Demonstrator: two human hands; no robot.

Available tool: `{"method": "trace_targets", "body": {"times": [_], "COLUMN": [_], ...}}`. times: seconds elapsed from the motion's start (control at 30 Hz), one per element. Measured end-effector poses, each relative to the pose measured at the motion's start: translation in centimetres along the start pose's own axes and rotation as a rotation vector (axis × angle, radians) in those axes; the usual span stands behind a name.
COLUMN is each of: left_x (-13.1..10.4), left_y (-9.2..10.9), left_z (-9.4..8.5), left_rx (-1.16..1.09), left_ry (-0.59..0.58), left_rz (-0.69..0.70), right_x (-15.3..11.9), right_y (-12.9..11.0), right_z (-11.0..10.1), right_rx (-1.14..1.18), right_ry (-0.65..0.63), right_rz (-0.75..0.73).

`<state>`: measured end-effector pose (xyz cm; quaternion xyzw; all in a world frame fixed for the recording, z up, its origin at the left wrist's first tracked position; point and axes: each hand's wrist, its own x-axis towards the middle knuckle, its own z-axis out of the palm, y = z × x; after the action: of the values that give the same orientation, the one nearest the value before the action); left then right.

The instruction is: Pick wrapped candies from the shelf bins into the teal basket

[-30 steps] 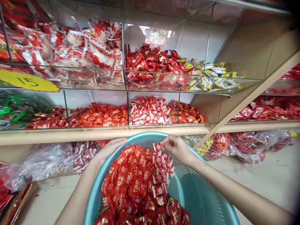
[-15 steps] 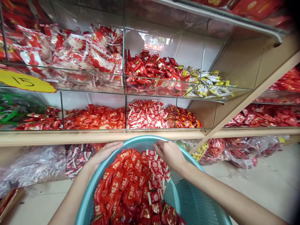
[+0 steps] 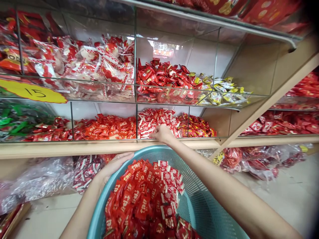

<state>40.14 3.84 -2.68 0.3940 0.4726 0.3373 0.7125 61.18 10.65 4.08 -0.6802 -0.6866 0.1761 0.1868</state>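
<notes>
My left hand [image 3: 117, 164] is wrapped over the left rim of a teal plastic basket [image 3: 97, 209]. Inside the basket lie orange-red wrapped sweets [image 3: 139, 199], red-and-white wrapped sweets [image 3: 169, 186] and darker red wrapped sweets [image 3: 159, 229]. Beyond the basket's far rim, my right hand [image 3: 163, 133] is at the lower shelf, in front of a heap of red-and-white sweets [image 3: 156, 116]. Its fingers are curled together, and whatever they may hold is hidden.
Glass dividers split the shelves. Orange-red sweets [image 3: 112, 126] lie left of the heap, red-and-yellow ones [image 3: 199, 126] right. A yellow "15" sign [image 3: 35, 92] hangs at left. The wooden shelf edge [image 3: 62, 149] runs behind the basket. Plastic bags [image 3: 47, 177] sit below.
My right hand has left the sweets in the basket and moved forward and up to the shelf's red-and-white heap. My left hand has stayed on the rim. The view has shifted slightly.
</notes>
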Motion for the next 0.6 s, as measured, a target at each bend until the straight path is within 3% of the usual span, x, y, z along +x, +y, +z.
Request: {"method": "trace_targets", "body": {"times": [0.2, 0.3, 0.4, 0.5, 0.6], "left_x": [0.3, 0.4, 0.3, 0.3, 0.4], "left_y": [-0.5, -0.6, -0.5, -0.5, -0.5], "left_z": [-0.7, -0.7, -0.6, -0.5, -0.5], "left_rx": [-0.012, -0.013, -0.027, -0.023, -0.021], "left_ry": [-0.028, -0.033, -0.049, -0.041, -0.061], "left_rz": [-0.002, -0.024, -0.012, -0.022, -0.014], "right_x": [0.0, -1.2, -4.2, -8.1, -11.3], "right_y": [0.8, 1.2, 2.1, 4.1, 6.8], "right_z": [0.5, -0.8, -2.6, -3.3, -2.5], "right_rx": [0.175, 0.360, 0.426, 0.309, -0.011], "right_ry": [0.070, 0.179, 0.253, 0.173, 0.029], "right_rz": [-0.063, -0.173, -0.322, -0.407, -0.382]}}
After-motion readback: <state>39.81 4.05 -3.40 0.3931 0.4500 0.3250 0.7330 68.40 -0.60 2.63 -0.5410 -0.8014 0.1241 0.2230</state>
